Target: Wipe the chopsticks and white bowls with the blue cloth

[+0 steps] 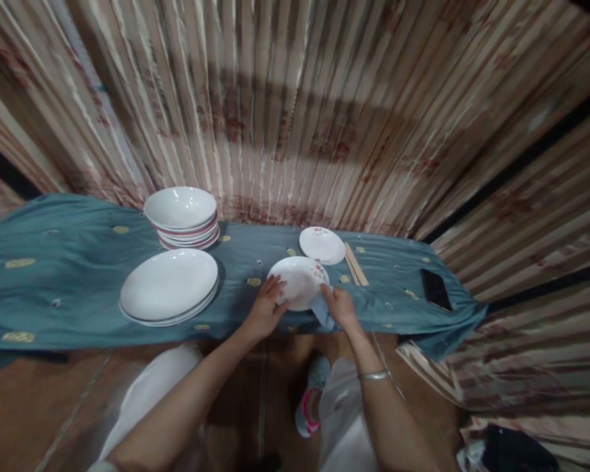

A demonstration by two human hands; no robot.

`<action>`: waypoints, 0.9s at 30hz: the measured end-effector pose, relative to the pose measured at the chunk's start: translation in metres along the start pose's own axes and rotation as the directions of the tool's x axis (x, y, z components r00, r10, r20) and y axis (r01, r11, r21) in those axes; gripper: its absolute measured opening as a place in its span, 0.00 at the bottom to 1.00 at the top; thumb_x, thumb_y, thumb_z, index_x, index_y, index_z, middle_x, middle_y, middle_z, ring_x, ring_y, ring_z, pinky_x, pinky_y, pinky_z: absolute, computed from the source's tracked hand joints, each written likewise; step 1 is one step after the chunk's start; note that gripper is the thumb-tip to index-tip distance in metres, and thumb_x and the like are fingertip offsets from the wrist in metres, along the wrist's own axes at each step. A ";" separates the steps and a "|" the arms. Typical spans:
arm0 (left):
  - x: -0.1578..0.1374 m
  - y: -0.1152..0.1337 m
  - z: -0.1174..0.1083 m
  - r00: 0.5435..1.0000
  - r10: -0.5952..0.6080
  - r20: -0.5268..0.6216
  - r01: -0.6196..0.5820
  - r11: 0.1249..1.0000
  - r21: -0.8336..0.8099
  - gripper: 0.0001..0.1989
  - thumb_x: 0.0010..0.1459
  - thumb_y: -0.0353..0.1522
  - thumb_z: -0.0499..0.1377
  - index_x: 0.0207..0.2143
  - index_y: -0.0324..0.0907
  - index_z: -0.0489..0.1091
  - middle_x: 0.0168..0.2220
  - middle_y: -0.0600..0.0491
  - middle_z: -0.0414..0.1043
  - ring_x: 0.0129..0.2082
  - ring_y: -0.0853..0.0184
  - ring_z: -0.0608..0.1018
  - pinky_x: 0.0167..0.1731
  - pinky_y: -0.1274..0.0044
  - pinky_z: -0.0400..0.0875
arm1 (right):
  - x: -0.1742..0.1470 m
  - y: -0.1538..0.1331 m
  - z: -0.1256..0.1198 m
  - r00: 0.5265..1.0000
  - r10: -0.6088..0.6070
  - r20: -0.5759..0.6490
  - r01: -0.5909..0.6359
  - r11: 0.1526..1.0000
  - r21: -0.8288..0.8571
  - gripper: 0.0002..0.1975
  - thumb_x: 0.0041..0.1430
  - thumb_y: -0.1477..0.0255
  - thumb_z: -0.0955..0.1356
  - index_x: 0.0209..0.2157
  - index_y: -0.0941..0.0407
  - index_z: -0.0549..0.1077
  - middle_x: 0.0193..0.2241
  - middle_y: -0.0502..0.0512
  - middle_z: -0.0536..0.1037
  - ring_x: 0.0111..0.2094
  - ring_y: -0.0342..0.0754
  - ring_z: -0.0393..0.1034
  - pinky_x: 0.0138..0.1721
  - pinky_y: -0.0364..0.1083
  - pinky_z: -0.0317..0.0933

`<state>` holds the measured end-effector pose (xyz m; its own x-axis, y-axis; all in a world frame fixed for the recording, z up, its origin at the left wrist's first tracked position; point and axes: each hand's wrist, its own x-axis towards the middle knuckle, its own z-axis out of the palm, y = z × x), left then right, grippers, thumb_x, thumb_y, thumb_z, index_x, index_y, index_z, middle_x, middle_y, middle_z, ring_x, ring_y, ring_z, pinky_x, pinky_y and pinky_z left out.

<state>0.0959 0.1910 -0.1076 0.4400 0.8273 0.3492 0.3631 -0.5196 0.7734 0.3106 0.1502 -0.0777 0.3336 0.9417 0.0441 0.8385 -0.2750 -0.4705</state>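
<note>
- My left hand (267, 308) is spread, with the fingers laid over the left side of the front plate (299, 278) and the thumb set apart from them near the close rim.
- My right hand (340, 305) pinches a light blue cloth (326, 313) at the right rim of the same plate; the cloth hangs below the fingers along the near right edge.
- The front plate is white, with a red floral mark near its upper right rim. It is positioned between my two hands, above the front part of the table. I cannot tell whether its base touches the tablecloth (246, 308).
- A rear plate (321, 246), also white with a floral mark, lies just behind the front plate and slightly to the right.
- Light wooden sticks (356, 265) lie side by side, just right of the rear plate.
- A dark phone (435, 289) lies flat, well apart, near the right end of the table.
- A stack of large plates (170, 285) occupies the left front area.
- A stack of bowls (181, 210) stands behind the large plates.
- A metal bracelet (374, 375) encircles my right forearm.
- A striped curtain (275, 118) hangs behind the table.
</note>
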 end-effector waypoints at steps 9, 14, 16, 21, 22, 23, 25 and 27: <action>-0.005 -0.023 0.010 0.934 -0.353 -0.049 0.305 0.863 -0.402 0.35 0.50 0.35 0.61 0.60 0.44 0.54 0.65 0.43 0.51 0.64 0.54 0.55 0.59 0.60 0.54 | 0.000 0.000 -0.012 0.978 -0.091 -0.187 0.050 0.975 -0.217 0.24 0.65 0.64 0.57 0.54 0.67 0.65 0.43 0.73 0.76 0.44 0.56 0.73 0.43 0.49 0.62; -0.003 -0.031 0.022 0.877 -0.481 -0.003 0.395 0.724 -0.565 0.40 0.48 0.36 0.62 0.62 0.44 0.50 0.65 0.42 0.50 0.62 0.53 0.59 0.57 0.63 0.59 | 0.007 -0.002 0.001 0.929 -0.302 -0.214 0.266 0.947 -0.181 0.32 0.61 0.62 0.63 0.61 0.65 0.55 0.55 0.73 0.66 0.57 0.58 0.61 0.53 0.55 0.58; -0.002 -0.033 0.023 0.865 -0.501 0.006 0.408 0.697 -0.589 0.41 0.48 0.37 0.62 0.63 0.43 0.50 0.65 0.41 0.50 0.62 0.54 0.60 0.58 0.63 0.58 | 0.008 -0.003 0.005 0.927 -0.311 -0.208 0.270 0.941 -0.204 0.30 0.60 0.63 0.63 0.59 0.64 0.58 0.56 0.73 0.64 0.58 0.59 0.58 0.54 0.56 0.56; 0.000 -0.033 0.023 0.853 -0.518 0.060 0.420 0.615 -0.667 0.40 0.46 0.38 0.62 0.61 0.39 0.53 0.64 0.39 0.54 0.62 0.55 0.61 0.57 0.64 0.59 | 0.008 -0.012 0.005 0.949 -0.303 -0.086 0.269 0.922 -0.278 0.16 0.59 0.74 0.63 0.49 0.60 0.68 0.51 0.66 0.70 0.51 0.56 0.63 0.51 0.52 0.56; 0.001 -0.033 0.023 0.855 -0.514 0.060 0.415 0.611 -0.675 0.39 0.45 0.38 0.62 0.60 0.39 0.54 0.63 0.40 0.55 0.61 0.55 0.62 0.57 0.64 0.59 | 0.009 -0.014 0.006 0.953 -0.299 -0.057 0.271 0.919 -0.287 0.15 0.59 0.76 0.62 0.48 0.60 0.69 0.48 0.65 0.72 0.49 0.55 0.64 0.50 0.51 0.57; 0.001 -0.032 0.023 0.860 -0.508 0.056 0.406 0.612 -0.679 0.38 0.45 0.37 0.62 0.59 0.40 0.55 0.62 0.41 0.58 0.61 0.55 0.63 0.57 0.63 0.60 | 0.010 -0.016 0.008 0.956 -0.291 -0.035 0.268 0.917 -0.295 0.14 0.59 0.77 0.62 0.46 0.60 0.70 0.46 0.65 0.73 0.48 0.55 0.65 0.48 0.51 0.58; 0.002 -0.031 0.025 0.872 -0.488 0.037 0.381 0.630 -0.677 0.36 0.44 0.36 0.62 0.57 0.40 0.58 0.59 0.42 0.62 0.59 0.56 0.66 0.56 0.64 0.60 | 0.014 -0.018 0.013 0.962 -0.273 -0.013 0.255 0.916 -0.309 0.13 0.59 0.78 0.60 0.44 0.61 0.70 0.43 0.67 0.73 0.45 0.55 0.66 0.46 0.51 0.59; 0.003 -0.030 0.025 0.887 -0.461 0.015 0.354 0.660 -0.663 0.34 0.45 0.35 0.61 0.56 0.40 0.60 0.57 0.44 0.66 0.56 0.57 0.68 0.56 0.64 0.60 | 0.019 -0.020 0.020 0.963 -0.271 -0.015 0.252 0.915 -0.316 0.14 0.59 0.79 0.59 0.44 0.62 0.71 0.43 0.68 0.73 0.44 0.56 0.66 0.45 0.51 0.60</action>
<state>0.1070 0.2037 -0.1433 0.2354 0.9704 -0.0547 -0.1490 0.0916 0.9846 0.2915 0.1778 -0.0850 0.1008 0.9778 0.1834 0.9872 -0.0754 -0.1407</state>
